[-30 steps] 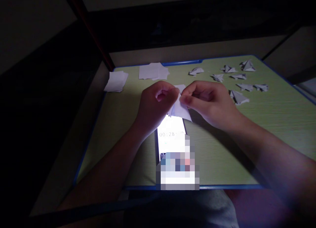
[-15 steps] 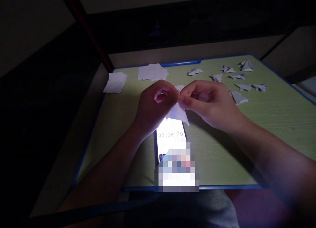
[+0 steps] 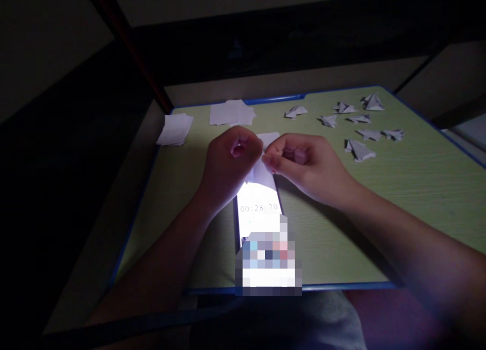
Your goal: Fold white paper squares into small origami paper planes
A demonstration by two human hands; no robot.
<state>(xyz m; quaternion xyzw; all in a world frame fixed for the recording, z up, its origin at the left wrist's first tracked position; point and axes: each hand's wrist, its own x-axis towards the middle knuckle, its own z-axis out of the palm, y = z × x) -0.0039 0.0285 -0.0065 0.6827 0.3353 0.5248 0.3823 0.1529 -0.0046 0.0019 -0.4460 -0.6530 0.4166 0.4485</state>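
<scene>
Above a lit phone [image 3: 258, 198], a white sheet of paper [image 3: 265, 174] is pinched between my two hands. My left hand [image 3: 236, 160] is closed, thumb and fingers pressed together on the paper's left side. My right hand [image 3: 304, 165] pinches it from the right, fingertips almost touching those of the left. The paper hangs down over the top of the phone screen, and part of it is hidden behind my fingers. A timer reading glows on the phone, whose lower half is blurred out.
Several folded paper pieces [image 3: 360, 150] lie at the table's back right. White sheets are stacked at the far left [image 3: 174, 129] and at the back [image 3: 230, 113]. The green table [image 3: 402, 208] has a raised blue edge [image 3: 349, 287].
The whole view has shifted slightly. The paper's loose lower corner, which stuck out to the right, now hangs closer to the phone. Both hands keep their pinch.
</scene>
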